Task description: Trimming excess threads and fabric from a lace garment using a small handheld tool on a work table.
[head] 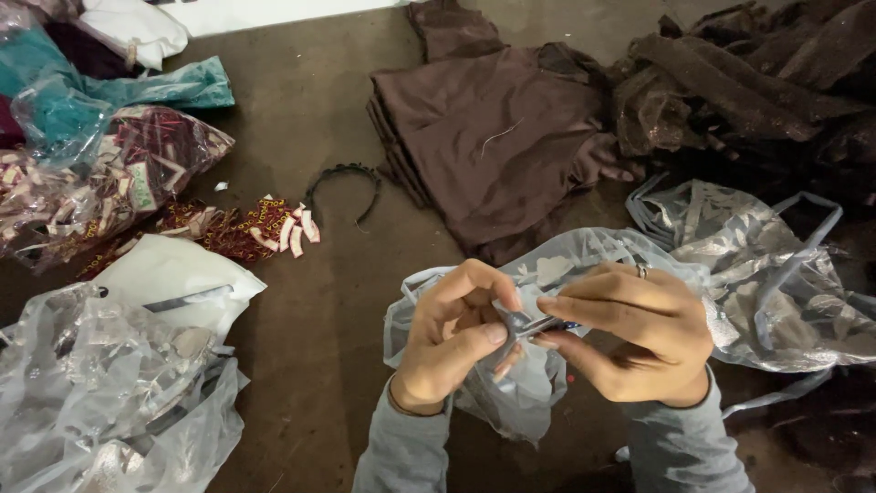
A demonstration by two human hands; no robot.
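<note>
Fingers (pixel 497 333) pinching clear bag's (pixel 511 402) edge

small strip (pixel 538 326) mostly hidden between the hands, dark fabric heap (pixel 766 82) cut off by the edge

Only one view is being given here, from a camera sitting on the person's head. It is looking steeply down and forward over the brown tabletop (pixel 310 347). It is standing close: the left hand (pixel 452 333) and the right hand (pixel 630 333) are filling the lower middle of the frame, with the grey sleeves running out at the bottom edge. The far part of the tabletop, with the folded brown cloth (pixel 497 137), is reaching the top edge.
</note>
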